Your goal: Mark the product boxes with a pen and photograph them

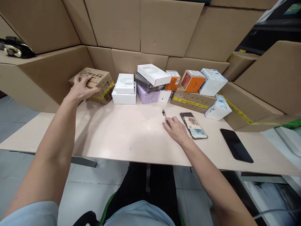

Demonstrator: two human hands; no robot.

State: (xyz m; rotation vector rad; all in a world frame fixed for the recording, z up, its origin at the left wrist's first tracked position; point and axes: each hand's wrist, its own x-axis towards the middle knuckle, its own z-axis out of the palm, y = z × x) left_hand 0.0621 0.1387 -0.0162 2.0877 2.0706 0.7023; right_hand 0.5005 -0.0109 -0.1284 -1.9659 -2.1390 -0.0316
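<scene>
At the left, my left hand (82, 88) rests on a brown cardboard box (103, 78) with dark printing and yellow tape. Its fingers are spread over the top and front edge. The box stands against the cardboard wall. Near the middle right of the table, my right hand (176, 129) is closed around a dark pen (164, 113); the pen's end sticks out past the fingers, and the rest is partly covered. Just right of that hand lies a phone in a clear case (194, 126), with banknotes showing on it.
Along the back stand white boxes (124, 98), a purple box (147, 95) under a dark box and a white one (154, 74), orange boxes (193, 82), tissue packs (213, 82) and a taped carton (192, 99). A black phone (235, 146) lies at right. Cardboard walls (124, 25) enclose the table (117, 135).
</scene>
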